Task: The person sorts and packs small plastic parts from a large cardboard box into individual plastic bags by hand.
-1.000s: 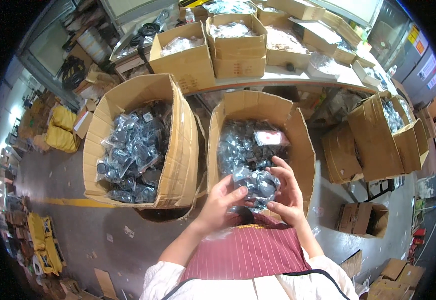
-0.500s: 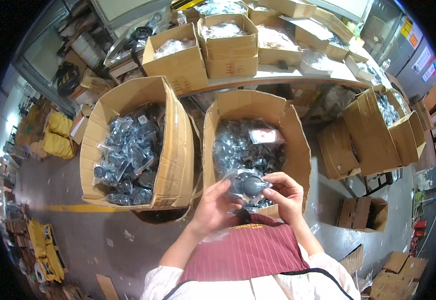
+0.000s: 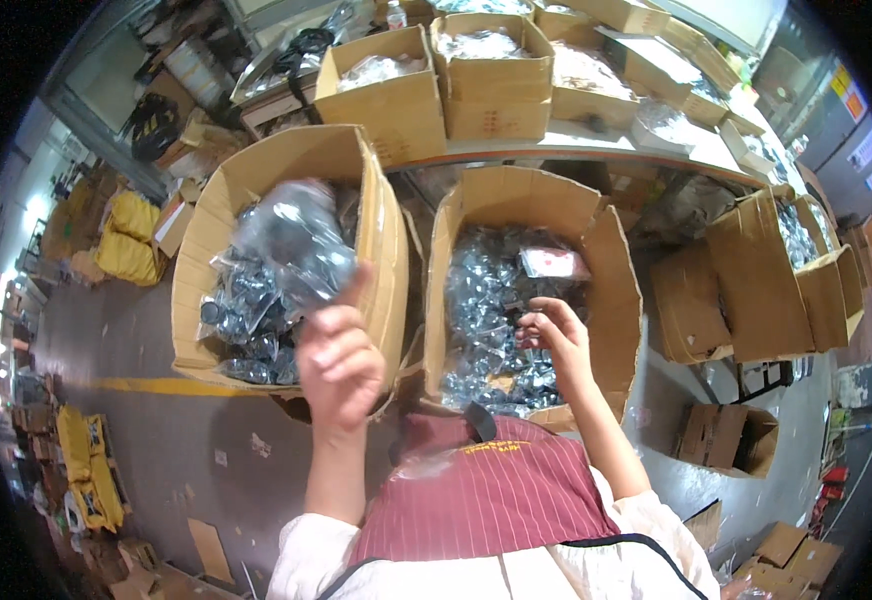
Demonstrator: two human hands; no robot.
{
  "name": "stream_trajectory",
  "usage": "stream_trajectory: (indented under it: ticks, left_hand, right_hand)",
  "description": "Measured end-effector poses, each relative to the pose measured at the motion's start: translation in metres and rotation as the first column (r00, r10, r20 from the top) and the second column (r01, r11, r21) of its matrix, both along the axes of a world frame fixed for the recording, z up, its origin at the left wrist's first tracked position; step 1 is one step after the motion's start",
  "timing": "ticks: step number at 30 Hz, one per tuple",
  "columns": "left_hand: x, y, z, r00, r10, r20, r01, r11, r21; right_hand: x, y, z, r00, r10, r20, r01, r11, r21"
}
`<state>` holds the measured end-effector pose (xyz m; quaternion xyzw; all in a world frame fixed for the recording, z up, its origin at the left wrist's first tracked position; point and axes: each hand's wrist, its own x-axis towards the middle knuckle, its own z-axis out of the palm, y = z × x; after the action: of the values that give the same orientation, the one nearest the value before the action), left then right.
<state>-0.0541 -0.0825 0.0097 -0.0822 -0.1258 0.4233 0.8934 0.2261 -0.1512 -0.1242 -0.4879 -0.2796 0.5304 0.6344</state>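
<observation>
A clear plastic bag with a dark rounded part in it (image 3: pixel 301 240), smeared by motion, is over the left carton (image 3: pixel 386 270). My left hand (image 3: pixel 341 365) is just below the bag, fingers curled, its fingertips at the bag's lower end. That carton holds many similar bagged dark parts (image 3: pixel 246 300). Above the right carton (image 3: pixel 616 290), my right hand (image 3: pixel 564 335) has its fingers bent and apart, with nothing seen between them. Bagged dark parts (image 3: pixel 481 300) fill this carton too, and a white and red packet (image 3: pixel 554 263) lies on top of them.
Behind the cartons, a white table (image 3: pixel 596 142) carries several open boxes (image 3: pixel 381 100) of bagged items. Tall opened cartons (image 3: pixel 771 280) stand at the right, with a smaller box (image 3: pixel 726 438) on the floor. Yellow sacks (image 3: pixel 131 240) lie at far left.
The bagged dark part, held by both hands over the right carton before, has gone left with my left hand to over the left carton. My right hand has let go of it.
</observation>
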Motion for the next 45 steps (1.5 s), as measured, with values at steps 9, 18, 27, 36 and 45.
stream_trajectory:
  ticks: [9, 18, 27, 36, 45]
  left_hand:
    - [-0.064, -0.009, -0.028, -0.567, 0.761, -0.315, 0.409, 0.592, 0.695]
    - [-0.041, -0.009, -0.013, -0.585, 0.798, -0.141, 0.670, 0.574, 0.470]
    - [-0.041, 0.000, -0.015, -0.585, 0.779, -0.227, 0.684, 0.624, 0.379]
    - [-0.037, -0.008, -0.014, -0.634, 0.764, -0.117, 0.671, 0.619, 0.407]
    - [-0.023, -0.002, -0.013, -0.708, 0.691, -0.142, 0.569, 0.678, 0.465]
  right_hand:
    - [-0.006, 0.027, -0.228, -0.155, 0.715, 0.682, -0.393, 0.589, -0.706]
    - [0.036, 0.008, -0.393, -0.656, 0.748, -0.101, 0.017, -0.119, -0.993]
    - [0.025, 0.026, -0.337, -0.773, 0.635, 0.006, -0.003, 0.005, -1.000]
    - [0.039, 0.008, -0.374, -0.840, 0.542, -0.034, 0.095, 0.086, -0.992]
    - [0.088, 0.026, -0.244, 0.067, 0.847, 0.527, -0.351, 0.514, -0.783]
